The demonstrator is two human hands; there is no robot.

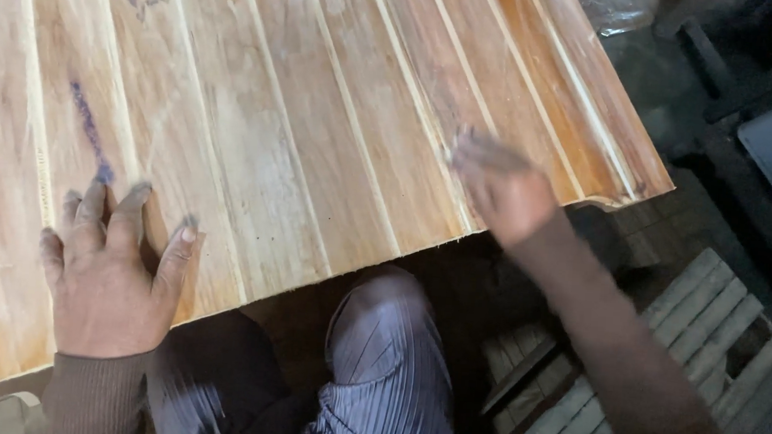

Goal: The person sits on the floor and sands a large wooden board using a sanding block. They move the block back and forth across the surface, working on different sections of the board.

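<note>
- Grooved wooden panel (303, 100) fills the upper left of the view, its near edge slanting from lower left up to a corner at right.
- Left hand (116, 269) lies flat on the panel near that edge, fingers spread, thumb out toward the edge.
- Right hand (498, 189) is blurred over the panel's near edge, close to the right corner; whether it grips anything cannot be told.
- Purple streak (89, 134) marks the wood just above the left fingertips.
- Knee in ribbed grey cloth (384, 355) sits below the panel edge.
- Slatted wooden pallet (669, 359) lies on the dark floor at right, beside the right forearm.
</note>
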